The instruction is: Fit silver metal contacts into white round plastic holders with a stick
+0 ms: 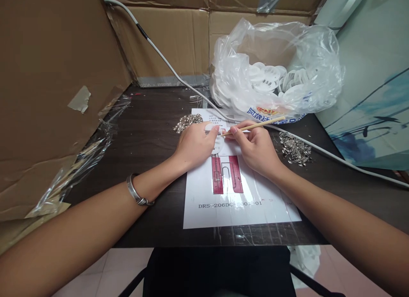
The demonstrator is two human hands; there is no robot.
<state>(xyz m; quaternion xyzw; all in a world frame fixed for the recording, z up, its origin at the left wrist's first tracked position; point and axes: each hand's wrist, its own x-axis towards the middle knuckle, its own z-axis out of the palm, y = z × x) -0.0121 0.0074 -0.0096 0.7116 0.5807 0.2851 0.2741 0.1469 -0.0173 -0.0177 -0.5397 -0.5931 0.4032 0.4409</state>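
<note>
Between the thumb and fingers of my left hand [197,144] is a round white plastic disc [217,148] with slots in it. My right hand [255,144] pinches a thin wooden stick [266,123], its tip close to or touching the disc; the exact contact is too small to tell. Both hands are above a printed sheet [204,216] with a red-and-grey picture and the text "DRS-206DC". One pile of small metal pieces [188,121] lies just beyond my left hand. A second pile of metal pieces [294,148] is right of my right hand.
A clear plastic bag [275,99] full of white slotted discs stands at the back right. A grey cable [169,67] runs diagonally across the dark table [150,122]. Cardboard walls [172,41] rise at the left and back, a painted panel [377,105] at the right.
</note>
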